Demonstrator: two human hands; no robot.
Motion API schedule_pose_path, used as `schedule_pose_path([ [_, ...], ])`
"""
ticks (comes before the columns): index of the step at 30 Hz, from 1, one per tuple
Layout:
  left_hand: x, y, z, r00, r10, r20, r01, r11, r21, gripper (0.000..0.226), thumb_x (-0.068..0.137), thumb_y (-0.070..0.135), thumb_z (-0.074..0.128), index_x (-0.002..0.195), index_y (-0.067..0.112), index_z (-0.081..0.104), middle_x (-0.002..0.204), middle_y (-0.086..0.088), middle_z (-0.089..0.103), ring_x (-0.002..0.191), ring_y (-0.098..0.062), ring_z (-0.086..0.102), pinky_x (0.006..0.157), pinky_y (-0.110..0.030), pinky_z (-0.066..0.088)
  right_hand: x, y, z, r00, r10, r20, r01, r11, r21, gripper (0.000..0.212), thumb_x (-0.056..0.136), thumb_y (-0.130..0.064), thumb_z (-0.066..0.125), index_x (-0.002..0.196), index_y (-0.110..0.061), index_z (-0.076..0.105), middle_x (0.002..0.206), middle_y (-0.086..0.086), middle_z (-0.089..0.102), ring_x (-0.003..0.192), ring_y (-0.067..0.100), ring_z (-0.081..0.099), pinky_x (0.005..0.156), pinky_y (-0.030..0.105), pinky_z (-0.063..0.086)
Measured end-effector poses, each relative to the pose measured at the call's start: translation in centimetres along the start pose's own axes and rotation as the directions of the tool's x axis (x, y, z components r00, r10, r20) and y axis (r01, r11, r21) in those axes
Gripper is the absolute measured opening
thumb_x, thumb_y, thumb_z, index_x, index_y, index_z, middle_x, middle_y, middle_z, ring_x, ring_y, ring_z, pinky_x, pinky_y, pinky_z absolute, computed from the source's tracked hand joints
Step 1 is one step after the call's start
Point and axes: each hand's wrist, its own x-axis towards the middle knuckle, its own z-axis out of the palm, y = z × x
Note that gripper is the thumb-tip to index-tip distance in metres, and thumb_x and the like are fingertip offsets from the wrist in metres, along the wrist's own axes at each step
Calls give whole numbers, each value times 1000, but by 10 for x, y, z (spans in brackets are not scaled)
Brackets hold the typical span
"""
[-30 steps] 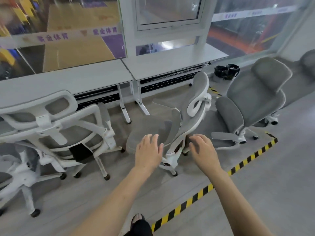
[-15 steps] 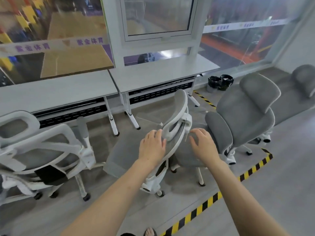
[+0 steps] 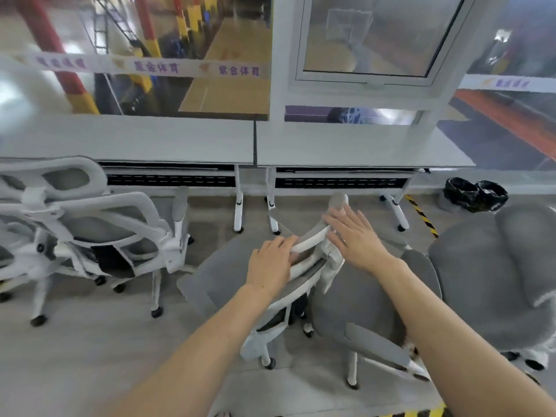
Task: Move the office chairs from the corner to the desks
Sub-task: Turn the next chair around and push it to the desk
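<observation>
Both arms reached forward at frame centre: the left hand [image 3: 272, 264] gripped the office chair's headrest [image 3: 313, 239], while the right hand [image 3: 356, 237] lay flat, fingers straight, on it.

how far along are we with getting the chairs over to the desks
Done: one white chair stands at the left desk. In hand: left hand grips the middle chair, right hand lies flat on it, facing the right desk. Left: the grey chair.

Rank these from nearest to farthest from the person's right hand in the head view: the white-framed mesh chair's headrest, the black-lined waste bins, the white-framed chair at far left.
1. White-framed mesh chair's headrest, under the right hand.
2. Black-lined waste bins, at right beside the desk.
3. White-framed chair at far left, against the left desk.
</observation>
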Motion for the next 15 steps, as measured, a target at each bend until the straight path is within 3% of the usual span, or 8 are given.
schedule_pose_path([
  [4,-5,8,12,992,-95,-82,99,994,43,35,109,28,41,144,32,44,132,8,55,115,-23,53,87,-37,41,18,26,6,986,-166,1,165,981,105,40,104,-43,48,138,-24,57,142,-7,52,152,22,28,127,50,14],
  [7,-11,8,15,978,-177,-109,184,981,56,37,107,24,48,143,33,45,132,9,54,119,-23,47,91,-36,39,25,21,9,982,-187,-32,189,966,173,35,100,-43,56,129,-23,62,130,-7,56,141,25,42,126,50,17],
  [11,-26,3,13,957,-233,-170,249,965,80,33,107,25,48,139,35,48,123,8,51,115,-23,45,89,-34,37,22,10,17,965,-219,-142,242,954,177,34,96,-44,61,121,-22,67,119,-6,59,124,21,47,123,45,19],
  [15,-39,-14,5,945,-267,-190,283,957,65,39,105,17,52,137,37,46,124,10,50,116,-21,46,91,-35,40,17,-13,29,957,-226,-182,254,955,153,44,95,-57,54,119,-23,68,112,-8,59,112,22,47,105,40,39],
])
